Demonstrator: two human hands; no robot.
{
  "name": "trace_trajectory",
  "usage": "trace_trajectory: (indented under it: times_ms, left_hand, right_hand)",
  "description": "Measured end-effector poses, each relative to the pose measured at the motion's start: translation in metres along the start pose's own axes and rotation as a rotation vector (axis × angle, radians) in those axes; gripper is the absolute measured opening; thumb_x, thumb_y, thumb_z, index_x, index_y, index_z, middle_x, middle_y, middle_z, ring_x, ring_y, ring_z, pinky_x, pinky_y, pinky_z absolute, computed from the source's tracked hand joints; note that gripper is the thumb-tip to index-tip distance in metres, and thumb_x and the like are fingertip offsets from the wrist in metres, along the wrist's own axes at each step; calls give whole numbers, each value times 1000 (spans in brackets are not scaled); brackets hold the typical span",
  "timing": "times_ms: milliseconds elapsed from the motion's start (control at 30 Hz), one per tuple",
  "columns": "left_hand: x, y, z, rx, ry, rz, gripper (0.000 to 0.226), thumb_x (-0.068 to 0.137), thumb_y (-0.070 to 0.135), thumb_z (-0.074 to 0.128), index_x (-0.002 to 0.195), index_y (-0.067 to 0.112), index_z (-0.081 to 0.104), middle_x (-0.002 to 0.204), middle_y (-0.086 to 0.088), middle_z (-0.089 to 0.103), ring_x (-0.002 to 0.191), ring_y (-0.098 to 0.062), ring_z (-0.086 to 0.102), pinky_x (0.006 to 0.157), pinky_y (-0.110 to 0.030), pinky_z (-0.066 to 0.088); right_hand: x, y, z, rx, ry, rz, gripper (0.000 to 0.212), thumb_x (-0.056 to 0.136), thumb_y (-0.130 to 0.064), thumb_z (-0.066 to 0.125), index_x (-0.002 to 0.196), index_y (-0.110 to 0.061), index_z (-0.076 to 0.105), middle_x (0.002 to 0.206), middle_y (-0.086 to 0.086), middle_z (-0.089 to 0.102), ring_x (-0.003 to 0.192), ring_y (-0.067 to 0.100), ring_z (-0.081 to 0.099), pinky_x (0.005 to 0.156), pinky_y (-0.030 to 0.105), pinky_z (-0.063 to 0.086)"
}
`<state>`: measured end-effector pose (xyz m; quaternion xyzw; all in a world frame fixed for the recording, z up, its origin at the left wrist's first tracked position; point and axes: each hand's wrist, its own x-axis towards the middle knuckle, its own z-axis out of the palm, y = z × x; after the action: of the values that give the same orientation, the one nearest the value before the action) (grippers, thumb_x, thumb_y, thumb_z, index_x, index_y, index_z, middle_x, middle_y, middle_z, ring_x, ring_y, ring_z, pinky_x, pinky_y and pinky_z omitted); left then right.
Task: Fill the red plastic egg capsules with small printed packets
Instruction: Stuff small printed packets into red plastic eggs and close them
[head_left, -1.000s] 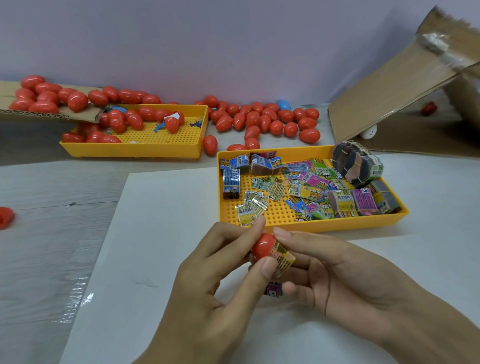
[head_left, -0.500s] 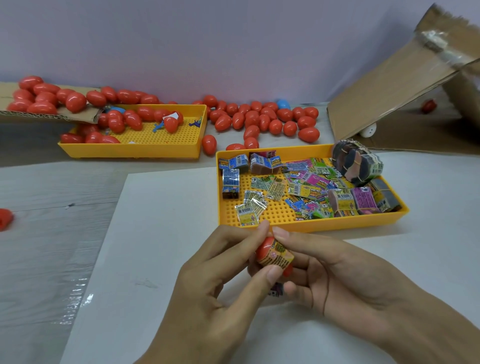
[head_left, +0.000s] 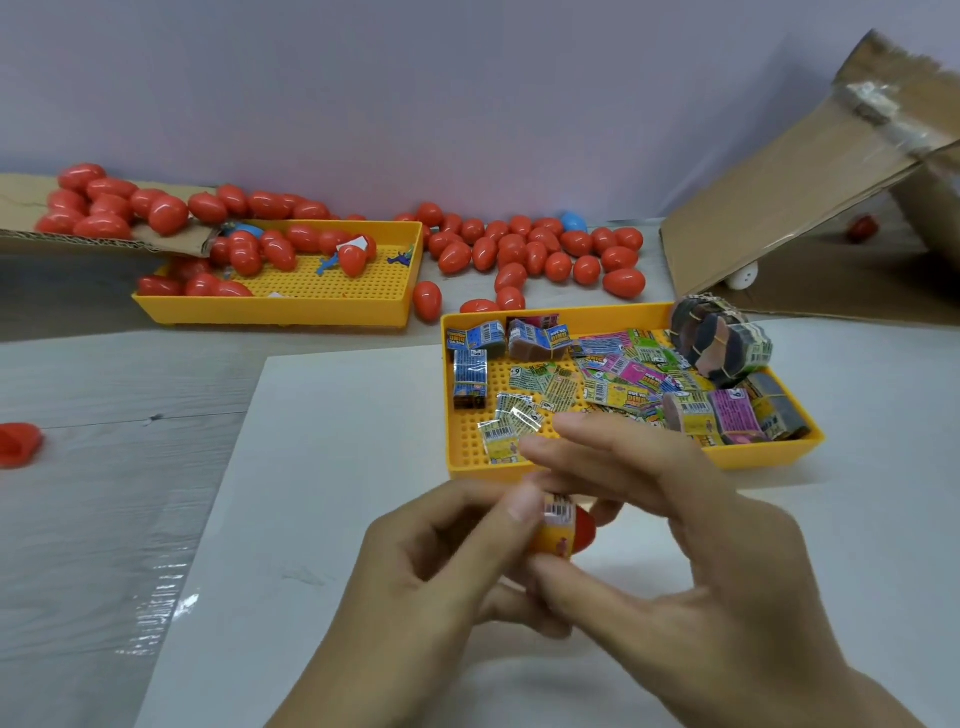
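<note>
left hand (head_left: 441, 566) grip: forefinger and thumb pinch a small yellow printed packet (head_left: 558, 530) from above and below, barcode end up. a red egg capsule (head_left: 586, 526) sits directly behind the packet, touching it, only its right edge visible; what carries the capsule cannot be told. right hand (head_left: 691, 561) grip: fingers mostly straight and spread, upper fingers reaching over the packet without clearly closing on it, thumb low near the packet's bottom edge. contact between right thumb and packet cannot be told. both hands are held above a white sheet (head_left: 332, 519) on the table (head_left: 104, 519).

just beyond the hands: yellow tray (head_left: 571, 470) holding loose printed packets (head_left: 618, 374) in green, pink, blue and yellow, plus banded bundles at its right end. right fingertips overlap the tray's near wall in view.

further back left: second yellow tray (head_left: 280, 312) with red capsules (head_left: 249, 257) and a few small blue pieces. more red capsules (head_left: 540, 254) lie scattered on the table between the trays and the wall, 1 blue capsule (head_left: 573, 222) among them. a cardboard flap (head_left: 93, 239) at left carries another heap. tilted cardboard box (head_left: 810, 208) at right. 1 red half shell (head_left: 18, 444) at the far left edge.
</note>
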<state>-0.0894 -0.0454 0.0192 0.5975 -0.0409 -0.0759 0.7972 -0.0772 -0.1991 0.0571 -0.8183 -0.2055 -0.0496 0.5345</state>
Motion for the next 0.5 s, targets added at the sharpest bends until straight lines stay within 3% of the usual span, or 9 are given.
trace_trajectory:
  times_ms: [67, 100, 133, 167, 233, 300, 400, 500]
  left_hand:
    - [0, 0, -2, -21, 26, 19, 35, 65, 37, 76, 90, 12, 80, 87, -15, 76, 75, -24, 74, 63, -30, 58]
    - [0, 1, -4, -18, 48, 44, 34, 63, 35, 78, 91, 16, 80, 89, -14, 77, 80, -25, 75, 66, -28, 59]
    - [1, 2, -5, -6, 65, 85, 34, 62, 33, 79, 93, 20, 80, 91, -12, 77, 84, -25, 75, 68, -27, 59]
    - [1, 3, -6, 14, 82, 140, 35, 61, 30, 80, 95, 23, 80, 93, -11, 77, 86, -24, 75, 71, -27, 59]
    - [2, 5, -6, 58, 110, 245, 42, 60, 21, 81, 101, 25, 78, 97, -9, 76, 89, -22, 74, 74, -25, 58]
    - [1, 6, -5, 114, 101, 323, 46, 62, 16, 80, 107, 27, 74, 103, -7, 75, 94, -23, 73, 77, -23, 58]
    - [0, 8, -4, 157, 94, 383, 52, 67, 14, 77, 115, 31, 70, 111, -4, 74, 105, -23, 71, 83, -24, 57]
    - [0, 8, -6, 125, 137, 354, 65, 62, 18, 81, 122, 36, 64, 120, 2, 71, 111, -21, 68, 87, -26, 56]
  right_hand:
    - [-15, -5, -3, 239, -53, 238, 48, 103, -44, 35, 145, -20, 40, 142, 3, 53, 88, -4, 55, 61, 8, 40]
    - [-10, 0, -7, 357, -75, 332, 44, 103, -36, 40, 142, -17, 44, 144, 7, 51, 83, 4, 53, 58, 13, 40]
    - [-5, 2, -7, 353, -182, 319, 40, 97, -34, 54, 134, -19, 55, 138, 8, 57, 83, 9, 57, 59, 17, 44]
    - [5, 5, -7, 305, -134, 253, 39, 86, -37, 67, 123, -25, 65, 123, 6, 67, 83, 11, 63, 59, 19, 49]
    - [4, 9, -13, 316, -4, 239, 34, 71, -46, 72, 100, -30, 75, 90, 1, 73, 71, 12, 67, 54, 21, 52]
    - [-2, 14, -17, 436, -93, 288, 31, 72, -49, 70, 87, -23, 77, 74, 7, 72, 60, 16, 66, 46, 22, 48]
    - [7, 12, -14, 524, -99, 311, 20, 78, -33, 78, 87, -15, 78, 72, 14, 74, 60, 23, 70, 44, 25, 49]
    - [4, 6, -7, 341, 53, 136, 23, 69, -26, 85, 91, -24, 79, 81, 3, 77, 69, 18, 72, 52, 22, 53]
